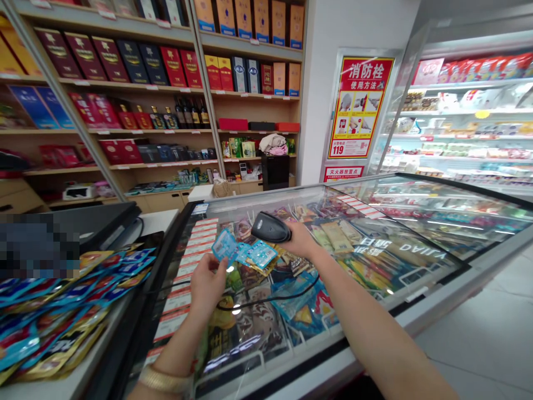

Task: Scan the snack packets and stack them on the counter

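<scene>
Between thumb and fingers, my left hand point(209, 280) pinches a small light-blue packet point(224, 248) above the freezer's glass lid. Wrapped round a black barcode scanner point(270, 226) is my right hand point(300, 240), a little to the right of the packet and higher. The scanner's head points left. More light-blue packets point(261, 254) lie just under the scanner, beside the held one; whether they join it I cannot tell. A black cable point(266, 301) curves across the glass below both hands.
The chest freezer point(416, 303) holds many ice-cream packs under its sliding glass. On the left, a counter point(89, 353) carries a pile of colourful snack pouches point(62, 311) beside a dark monitor point(104, 222). Shelves of boxed bottles point(141, 61) and a fire-hydrant poster point(361, 105) stand behind.
</scene>
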The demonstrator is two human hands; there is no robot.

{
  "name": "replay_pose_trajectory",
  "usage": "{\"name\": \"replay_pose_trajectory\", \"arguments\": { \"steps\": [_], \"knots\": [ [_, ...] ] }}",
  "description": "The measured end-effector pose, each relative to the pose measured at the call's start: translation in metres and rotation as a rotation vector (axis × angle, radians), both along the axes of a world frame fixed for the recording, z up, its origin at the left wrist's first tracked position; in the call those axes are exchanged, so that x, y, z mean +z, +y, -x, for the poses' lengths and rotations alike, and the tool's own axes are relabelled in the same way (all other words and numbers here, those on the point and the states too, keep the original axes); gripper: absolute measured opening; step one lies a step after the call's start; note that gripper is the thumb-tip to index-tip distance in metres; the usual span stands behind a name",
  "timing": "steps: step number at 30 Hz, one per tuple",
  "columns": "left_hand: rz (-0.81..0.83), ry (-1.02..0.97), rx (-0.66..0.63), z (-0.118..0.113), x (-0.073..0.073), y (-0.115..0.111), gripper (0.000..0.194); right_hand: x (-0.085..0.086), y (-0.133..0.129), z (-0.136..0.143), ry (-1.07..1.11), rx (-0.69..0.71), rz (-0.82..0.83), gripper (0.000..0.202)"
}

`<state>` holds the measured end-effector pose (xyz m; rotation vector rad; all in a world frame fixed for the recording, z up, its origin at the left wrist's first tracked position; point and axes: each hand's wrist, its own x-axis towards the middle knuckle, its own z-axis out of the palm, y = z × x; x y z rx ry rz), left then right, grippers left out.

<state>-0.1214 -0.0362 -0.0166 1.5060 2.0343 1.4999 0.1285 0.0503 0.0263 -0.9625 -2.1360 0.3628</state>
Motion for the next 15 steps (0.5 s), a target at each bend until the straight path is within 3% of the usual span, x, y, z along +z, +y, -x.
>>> {"name": "replay_pose_trajectory", "arguments": {
  "steps": [6, 15],
  "knots": [
    [-0.009, -0.083, 0.096, 0.013, -0.002, 0.003, 0.025, -0.001, -0.012, 0.018, -0.067, 0.159, -0.003, 0.025],
    [-0.044, -0.056, 0.166, 0.013, 0.001, 0.002, 0.025, -0.001, -0.024, 0.031, -0.13, 0.21, 0.028, 0.029]
  ]
}}
